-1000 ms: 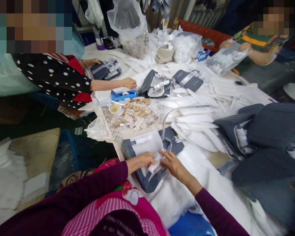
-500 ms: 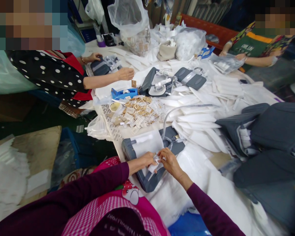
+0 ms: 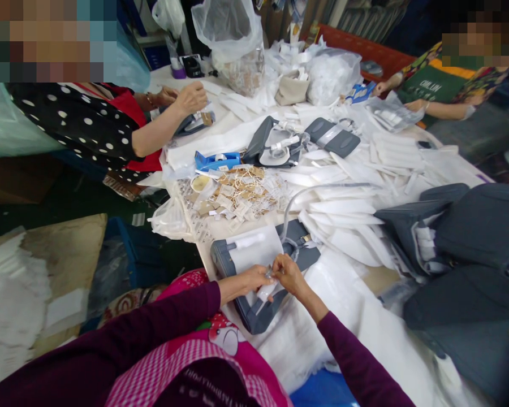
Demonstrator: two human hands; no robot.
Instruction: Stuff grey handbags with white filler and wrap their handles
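Observation:
A dark grey-blue bag [image 3: 254, 320] lies at the table's near edge, with a white sheet [image 3: 254, 247] across its upper part. Over the bag, my left hand [image 3: 257, 278] is closed on a small piece of white wrapping [image 3: 264, 292], apparently wound around part of the bag. My right hand [image 3: 287, 273] pinches at the upper end of the same wrapping, its fingertips touching those of the left. What lies between the fingertips is too small to make out. A grey strap [image 3: 287, 212] wrapped in clear plastic arches up from the bag behind my hands.
Past the bag lies a heap of tags with strings [image 3: 237, 192], beside a blue tape dispenser [image 3: 218, 160]. White padding sheets [image 3: 343, 212] spread to the right, near more dark bags [image 3: 470, 282]. One co-worker's hand [image 3: 192, 97] is at the left; another co-worker holds a plastic bag [image 3: 392, 112].
My right hand has turned slightly and its fingers have drawn closer together at the wrapping. The left co-worker's arm has lifted and moved back over their bag. The view has shifted slightly.

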